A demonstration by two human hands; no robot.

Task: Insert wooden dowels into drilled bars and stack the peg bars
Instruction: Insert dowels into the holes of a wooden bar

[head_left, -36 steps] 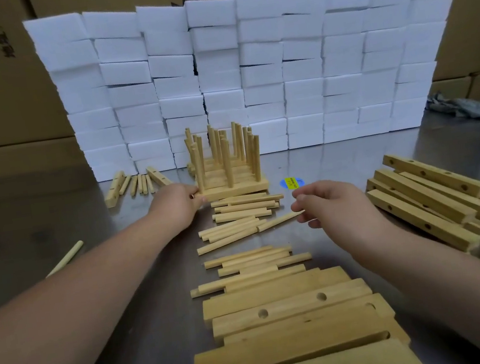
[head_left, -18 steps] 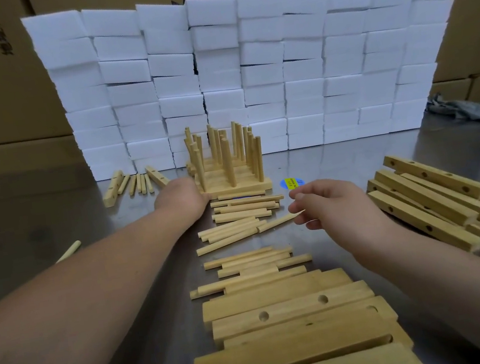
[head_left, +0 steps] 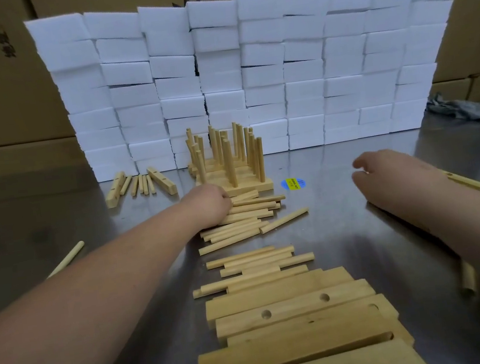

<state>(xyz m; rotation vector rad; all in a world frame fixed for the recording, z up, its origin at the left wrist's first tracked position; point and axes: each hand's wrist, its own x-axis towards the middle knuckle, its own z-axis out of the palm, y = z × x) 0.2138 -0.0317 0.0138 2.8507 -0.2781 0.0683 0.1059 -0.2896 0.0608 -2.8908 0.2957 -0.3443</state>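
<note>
Along the far side of the steel table [head_left: 347,228] stands a wall of white foam blocks [head_left: 248,72]. Closest to the person lie flat drilled bars [head_left: 293,310], 1 of them showing 2 holes, and more bars [head_left: 473,184] lie partly under the right forearm. Just in front of the blocks, the stack of peg bars [head_left: 232,179] stands with its dowels upright. Between that stack and the near bars lie the loose dowels [head_left: 239,228], their long axes running left to right across the person's front. The left hand [head_left: 208,204] rests on the left ends of the farthest dowels, just beside the foot of the stack. Its fingers are tucked out of sight, so I cannot tell whether it grips one. The right hand [head_left: 385,173] hovers well off to the right, blurred, fingers loosely bent and holding nothing. The left hand is clearly nearer, so picking up a dowel would likely fall to it, pinching the near end.
</note>
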